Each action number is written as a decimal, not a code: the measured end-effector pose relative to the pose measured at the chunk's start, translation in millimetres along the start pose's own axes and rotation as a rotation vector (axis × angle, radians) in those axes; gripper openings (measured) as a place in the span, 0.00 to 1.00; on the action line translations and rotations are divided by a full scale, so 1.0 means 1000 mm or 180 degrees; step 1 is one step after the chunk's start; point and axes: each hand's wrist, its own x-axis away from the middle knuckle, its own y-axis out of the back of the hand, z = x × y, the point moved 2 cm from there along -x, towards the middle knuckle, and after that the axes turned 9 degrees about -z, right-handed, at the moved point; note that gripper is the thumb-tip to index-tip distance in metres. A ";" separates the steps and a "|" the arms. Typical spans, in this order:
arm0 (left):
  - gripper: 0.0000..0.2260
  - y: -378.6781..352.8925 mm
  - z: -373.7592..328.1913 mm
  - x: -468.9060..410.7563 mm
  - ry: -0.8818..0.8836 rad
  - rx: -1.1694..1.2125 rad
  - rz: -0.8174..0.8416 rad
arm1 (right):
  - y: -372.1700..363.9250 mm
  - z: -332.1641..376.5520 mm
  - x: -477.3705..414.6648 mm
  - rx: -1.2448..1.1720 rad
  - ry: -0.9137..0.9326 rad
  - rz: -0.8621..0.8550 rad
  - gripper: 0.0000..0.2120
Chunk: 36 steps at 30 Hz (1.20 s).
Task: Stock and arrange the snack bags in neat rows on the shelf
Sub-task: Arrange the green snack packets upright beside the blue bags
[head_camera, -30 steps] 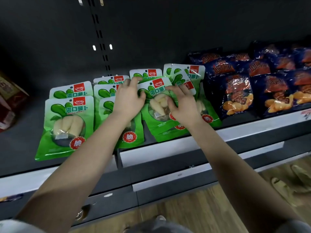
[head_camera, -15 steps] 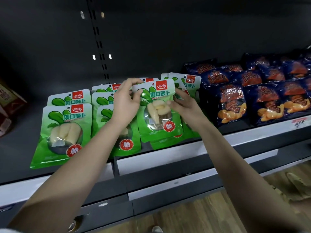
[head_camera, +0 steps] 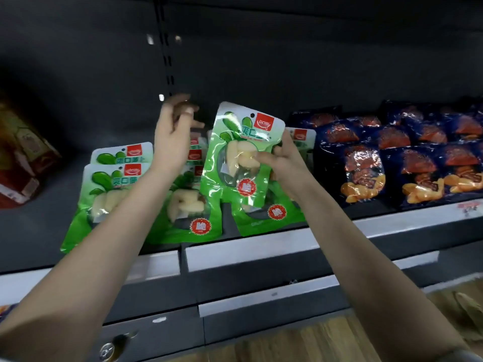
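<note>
Fingers (head_camera: 262,160) of right hand (head_camera: 287,167) pinch the glossy green plastic snack pouch (head_camera: 236,134); left hand (head_camera: 171,134) loose, empty. Best lay it down square.

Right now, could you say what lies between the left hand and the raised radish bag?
Head view: bare gap beside the raised radish bag; shelved radish bags behind.

Bare shelf (head_camera: 52,226) floor lies open at nine o'clock, between the red boxes (head_camera: 21,163) at far left and the green bags (head_camera: 115,194). Toward twelve o'clock the space before the back panel (head_camera: 261,61) is free — only the raised left hand (head_camera: 172,137) and the lifted bag (head_camera: 240,152) stand in it. At three o'clock dark blue bags (head_camera: 366,173) pack the shelf.
</note>
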 end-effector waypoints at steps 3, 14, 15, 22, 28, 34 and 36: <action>0.09 0.034 -0.006 -0.008 -0.0089 -0.0229 -0.0181 | -0.039 0.004 -0.002 0.0036 0.0022 0.0237 0.21; 0.11 0.190 0.004 0.015 0.0177 -0.1126 -0.0863 | -0.163 0.013 0.006 -0.0137 0.0068 0.1104 0.23; 0.10 0.197 0.003 0.019 0.0205 -0.1133 -0.0862 | -0.173 0.015 0.007 -0.0244 0.0021 0.1145 0.23; 0.09 0.234 -0.004 0.046 0.0546 -0.1774 -0.0798 | -0.236 0.001 0.033 -0.0336 -0.0335 0.1929 0.20; 0.15 0.262 0.001 0.058 0.0597 -0.2746 -0.1151 | -0.268 -0.022 0.056 0.0716 0.0001 0.1994 0.24; 0.14 0.272 -0.002 0.057 0.0622 -0.3213 -0.1366 | -0.269 -0.013 0.065 0.1741 0.0931 0.1949 0.39; 0.14 0.270 0.000 0.057 0.0668 -0.3164 -0.1344 | -0.268 -0.012 0.067 0.1877 0.1046 0.1939 0.39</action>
